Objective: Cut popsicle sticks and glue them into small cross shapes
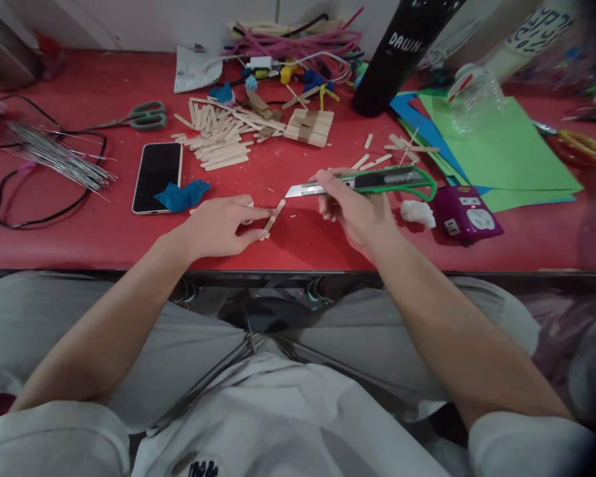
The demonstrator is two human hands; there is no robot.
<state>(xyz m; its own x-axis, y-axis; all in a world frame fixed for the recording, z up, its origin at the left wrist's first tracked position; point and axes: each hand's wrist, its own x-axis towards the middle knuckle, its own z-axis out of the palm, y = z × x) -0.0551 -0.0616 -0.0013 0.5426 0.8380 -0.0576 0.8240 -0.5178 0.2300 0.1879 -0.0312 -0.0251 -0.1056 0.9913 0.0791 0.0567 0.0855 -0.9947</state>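
Fingers back from the blade, stick flat on the desk

The small wooden stick (277, 216) lies slanted near the centre of the frame. The left hand (216, 227) holds it, index fingertip and thumb on its left side; whether they pinch it or press it down is hard to tell. The right hand (358, 211) is closed around a green-edged knife (392, 179), its bare blade pointing left, just beside the stick's upper end. Whether they touch is unclear.

If a cut is the step here, the index finger seems too near the blade; sliding it toward the thumb would leave safer room. The stick should bear fully on the desk (302, 248), since thin wood could roll or split. Several light scoring strokes would probably beat one hard push, and a shorter blade would flex less.

Farther out, a white lump (418, 214) and a purple plug box (469, 213) sit right of the knife hand, so the elbow needs care. Loose sticks (223, 136) heap in the upper middle.
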